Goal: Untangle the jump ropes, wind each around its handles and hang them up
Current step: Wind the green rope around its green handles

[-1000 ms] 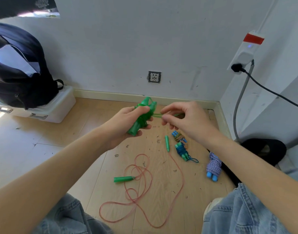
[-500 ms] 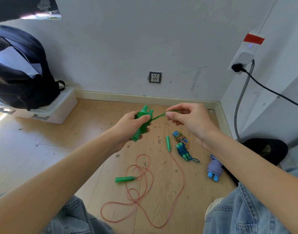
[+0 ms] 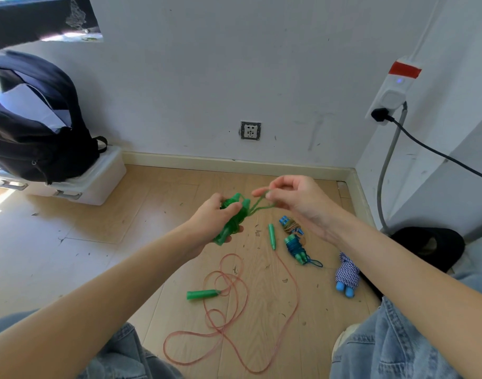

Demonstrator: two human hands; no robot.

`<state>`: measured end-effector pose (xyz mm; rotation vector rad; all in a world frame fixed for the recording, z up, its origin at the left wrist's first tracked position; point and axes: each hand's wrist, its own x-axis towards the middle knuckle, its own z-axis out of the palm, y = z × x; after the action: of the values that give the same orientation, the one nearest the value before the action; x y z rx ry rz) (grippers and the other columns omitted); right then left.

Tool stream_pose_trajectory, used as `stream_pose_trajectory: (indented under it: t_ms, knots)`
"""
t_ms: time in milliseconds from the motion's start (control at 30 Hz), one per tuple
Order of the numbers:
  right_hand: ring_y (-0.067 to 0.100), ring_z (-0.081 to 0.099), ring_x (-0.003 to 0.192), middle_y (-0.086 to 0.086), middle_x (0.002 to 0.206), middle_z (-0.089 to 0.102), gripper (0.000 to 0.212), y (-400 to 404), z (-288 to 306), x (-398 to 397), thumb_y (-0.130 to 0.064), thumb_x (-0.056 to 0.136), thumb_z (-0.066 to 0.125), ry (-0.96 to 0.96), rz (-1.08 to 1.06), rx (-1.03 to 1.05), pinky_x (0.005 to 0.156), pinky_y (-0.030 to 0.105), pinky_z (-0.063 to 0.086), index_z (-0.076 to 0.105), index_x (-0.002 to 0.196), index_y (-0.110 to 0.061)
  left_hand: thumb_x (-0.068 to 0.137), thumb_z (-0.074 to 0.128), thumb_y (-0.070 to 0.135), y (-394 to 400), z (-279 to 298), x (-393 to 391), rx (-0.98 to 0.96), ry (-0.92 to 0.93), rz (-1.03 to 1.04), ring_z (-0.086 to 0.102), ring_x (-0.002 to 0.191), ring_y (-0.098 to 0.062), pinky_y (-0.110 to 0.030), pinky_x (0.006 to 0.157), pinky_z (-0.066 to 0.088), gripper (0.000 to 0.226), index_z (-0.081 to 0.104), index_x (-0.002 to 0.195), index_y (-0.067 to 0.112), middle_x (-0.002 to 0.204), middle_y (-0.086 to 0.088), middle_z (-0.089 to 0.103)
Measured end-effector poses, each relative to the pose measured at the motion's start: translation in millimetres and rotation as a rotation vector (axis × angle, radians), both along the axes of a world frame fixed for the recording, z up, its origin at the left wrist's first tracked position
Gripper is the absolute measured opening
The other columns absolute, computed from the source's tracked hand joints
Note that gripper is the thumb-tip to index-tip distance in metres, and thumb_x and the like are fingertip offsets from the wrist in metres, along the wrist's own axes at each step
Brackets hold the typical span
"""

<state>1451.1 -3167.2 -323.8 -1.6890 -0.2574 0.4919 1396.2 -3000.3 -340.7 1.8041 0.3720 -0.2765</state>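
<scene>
My left hand [image 3: 216, 218] grips a green jump rope bundle [image 3: 233, 218], its cord wound around both green handles. My right hand [image 3: 291, 199] pinches the free loop of green cord [image 3: 257, 205] just right of the bundle. On the wooden floor below lies a loose pink rope [image 3: 234, 318] with two green handles, one [image 3: 203, 294] near its coils and one [image 3: 272, 236] farther back. Three wound ropes lie to the right: a tan one with blue handles [image 3: 289, 224], a blue one with teal handles [image 3: 295, 247], and a blue-white striped one [image 3: 346, 272].
A dark backpack [image 3: 35, 132] sits on a white plastic box [image 3: 97, 181] at the back left. A wall socket [image 3: 250, 130] is on the back wall. A power strip [image 3: 392, 91] with a black cable hangs on the right wall, above a black object [image 3: 428, 246].
My right hand has pulled the green cord end out into a loop and lifted it slightly. The left hand keeps hold of the bundle, now a little lower.
</scene>
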Motion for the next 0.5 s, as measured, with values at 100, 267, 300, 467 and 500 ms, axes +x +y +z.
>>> stream_pose_trajectory:
  t_ms: [100, 267, 300, 467, 500]
  knots:
    - [0.020, 0.064, 0.083, 0.002, 0.075, 0.070, 0.007, 2, 1, 1, -0.008, 0.086, 0.058, 0.075, 0.020, 0.149, 0.086, 0.037, 0.046, 0.055, 0.082, -0.014, 0.094, 0.047, 0.031, -4, 3, 0, -0.027, 0.003, -0.055, 0.066, 0.073, -0.009, -0.018, 0.052, 0.052, 0.028, 0.045, 0.118, 0.016, 0.101, -0.004, 0.062]
    - [0.011, 0.059, 0.073, -0.002, 0.078, 0.061, 0.004, 7, -1, -2, -0.015, 0.088, 0.059, -0.142, -0.022, -0.061, 0.079, 0.028, 0.050, 0.056, 0.090, -0.017, 0.094, 0.049, 0.030, -10, 5, -4, 0.021, -0.073, -0.102, 0.063, 0.071, -0.008, -0.018, 0.051, 0.050, 0.023, 0.045, 0.111, 0.016, 0.095, -0.004, 0.065]
    - [0.010, 0.059, 0.075, -0.001, 0.082, 0.061, 0.005, 8, -1, -3, -0.015, 0.088, 0.059, -0.211, -0.009, -0.105, 0.077, 0.024, 0.051, 0.055, 0.090, -0.018, 0.094, 0.049, 0.030, -11, 5, -5, 0.021, -0.084, -0.104, 0.063, 0.073, -0.009, -0.018, 0.052, 0.050, 0.022, 0.045, 0.110, 0.015, 0.095, -0.004, 0.064]
    - [0.011, 0.061, 0.083, 0.002, 0.092, 0.063, 0.007, 11, 0, -6, -0.013, 0.090, 0.056, -0.362, 0.065, -0.231, 0.075, 0.020, 0.052, 0.056, 0.097, -0.016, 0.093, 0.049, 0.030, -13, 6, -7, -0.018, -0.091, -0.065, 0.063, 0.079, -0.012, -0.021, 0.057, 0.052, 0.023, 0.044, 0.110, 0.015, 0.099, -0.005, 0.063]
    - [0.011, 0.061, 0.081, 0.001, 0.090, 0.065, 0.008, 10, 0, -6, -0.013, 0.091, 0.054, -0.339, 0.062, -0.218, 0.078, 0.022, 0.052, 0.057, 0.098, -0.016, 0.093, 0.049, 0.030, -12, 6, -7, -0.028, -0.087, -0.057, 0.064, 0.080, -0.012, -0.022, 0.057, 0.051, 0.024, 0.043, 0.111, 0.015, 0.101, -0.005, 0.062]
